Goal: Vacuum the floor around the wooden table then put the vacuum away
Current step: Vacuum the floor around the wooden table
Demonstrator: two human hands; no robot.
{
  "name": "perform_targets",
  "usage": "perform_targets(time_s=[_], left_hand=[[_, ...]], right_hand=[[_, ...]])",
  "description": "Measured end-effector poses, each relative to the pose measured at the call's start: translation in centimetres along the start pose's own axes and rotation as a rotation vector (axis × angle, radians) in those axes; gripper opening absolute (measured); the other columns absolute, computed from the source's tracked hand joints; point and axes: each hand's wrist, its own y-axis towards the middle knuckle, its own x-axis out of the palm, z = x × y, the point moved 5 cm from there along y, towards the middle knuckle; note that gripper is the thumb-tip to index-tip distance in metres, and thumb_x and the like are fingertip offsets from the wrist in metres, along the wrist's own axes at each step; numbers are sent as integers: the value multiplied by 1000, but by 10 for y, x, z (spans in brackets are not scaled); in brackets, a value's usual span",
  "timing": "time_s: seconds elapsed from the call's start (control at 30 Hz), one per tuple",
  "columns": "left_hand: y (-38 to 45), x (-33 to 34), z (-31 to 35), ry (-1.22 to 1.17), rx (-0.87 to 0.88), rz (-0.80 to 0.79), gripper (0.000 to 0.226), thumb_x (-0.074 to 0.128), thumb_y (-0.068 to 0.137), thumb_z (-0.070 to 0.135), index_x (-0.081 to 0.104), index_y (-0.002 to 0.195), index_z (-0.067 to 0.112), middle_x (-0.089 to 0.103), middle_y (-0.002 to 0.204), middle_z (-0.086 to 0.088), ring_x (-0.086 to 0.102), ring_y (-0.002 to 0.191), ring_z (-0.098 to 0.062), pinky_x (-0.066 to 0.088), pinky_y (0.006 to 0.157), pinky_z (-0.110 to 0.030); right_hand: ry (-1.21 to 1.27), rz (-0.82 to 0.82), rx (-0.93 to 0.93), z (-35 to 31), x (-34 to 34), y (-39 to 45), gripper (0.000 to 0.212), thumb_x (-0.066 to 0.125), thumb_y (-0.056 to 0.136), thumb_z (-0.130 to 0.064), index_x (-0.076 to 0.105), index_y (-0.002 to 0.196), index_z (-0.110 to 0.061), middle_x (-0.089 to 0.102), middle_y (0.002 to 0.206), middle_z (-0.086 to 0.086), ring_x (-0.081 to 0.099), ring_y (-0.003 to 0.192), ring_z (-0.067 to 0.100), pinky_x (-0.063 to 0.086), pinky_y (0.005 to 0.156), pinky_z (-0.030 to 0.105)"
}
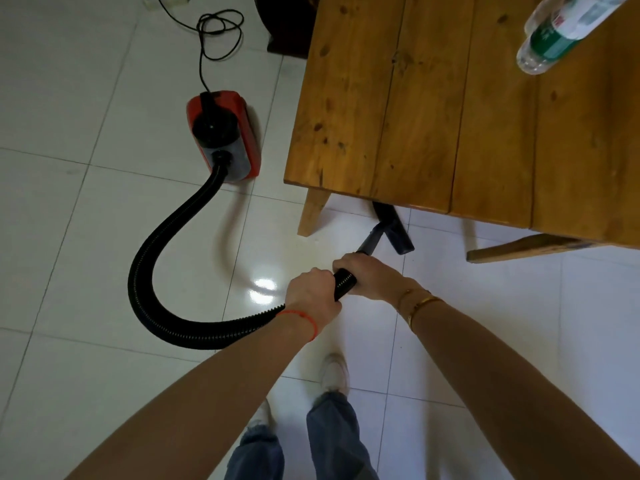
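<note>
Both hands are on the hose point(166, 271) right now. My left hand point(310, 292) has its fingers wrapped around the ribbed part, and my right hand point(369, 275) is clenched around it just ahead of that, where the hose meets the tube point(370, 241). The two hands are nearly touching.

From my grip the tube runs down to the nozzle point(394, 226), which sits flat on the floor point(69, 202) with its far end tucked under the near edge of the table point(450, 116), just beside the near-left leg point(313, 211). Pretty sure it's touching the tile, though the far end is hidden under the tabletop.

Behind my left hand the hose loops out in a big curve over the tiles and back up into the vacuum point(225, 133), the red and black one, parked on the floor off the table's left edge. Its cord point(218, 32) snakes away in loose coils toward a power strip point(166, 0) at the top of the shot.

On the table, near the far right corner, there's a clear bottle point(561, 32) with a green label, looks like it's standing upright. A second leg point(519, 249) sticks out low from under the table's near edge. My shoes point(334, 372) are on the tile below my arms, and there's a bright glare spot right by my left hand.
</note>
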Motion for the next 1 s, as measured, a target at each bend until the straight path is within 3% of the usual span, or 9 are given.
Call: perform_targets(time_s=[0.3, 0.5, 0.7, 0.9, 1.0], left_hand=[[-12, -8, -13, 14, 24, -13, 16, 57, 83, 22, 60, 96, 14, 63, 88, -2, 64, 82, -21, 43, 63, -25], [-49, -3, -76, 47, 20, -19, 10, 60, 81, 24, 52, 83, 18, 47, 71, 5, 50, 65, -16, 39, 57, -23], [-88, 0, -151, 142, 41, -65, 18, 58, 80, 26, 60, 93, 15, 49, 81, 1, 50, 69, -17, 41, 61, -24], [-119, -9, -213, 273, 99, -67, 19, 57, 81, 27, 60, 96, 15, 48, 77, 3, 50, 69, -17, 41, 61, -25], [-131, -14, -235, 328, 117, -79, 10, 57, 80, 26, 56, 86, 18, 41, 65, 6, 51, 66, -17, 40, 58, -25]], right_hand=[[37, 6, -43, -20, 2, -1, 17, 66, 80, -9, 52, 87, -15, 55, 87, 4, 55, 82, 22, 39, 74, 27], [94, 43, -87, -86, 37, 11, 16, 66, 79, -6, 57, 91, -8, 56, 89, 9, 54, 84, 23, 44, 75, 31], [137, 75, -91, -164, 73, 28, 14, 64, 80, -4, 57, 92, -6, 54, 88, 8, 50, 82, 20, 44, 77, 31], [205, 120, -27, -230, 101, 44, 19, 62, 79, -3, 59, 98, -5, 59, 95, 14, 57, 88, 27, 48, 80, 37], [246, 152, -16, -257, 111, 47, 17, 62, 79, -2, 58, 95, -4, 59, 94, 15, 58, 86, 29, 48, 77, 37]])
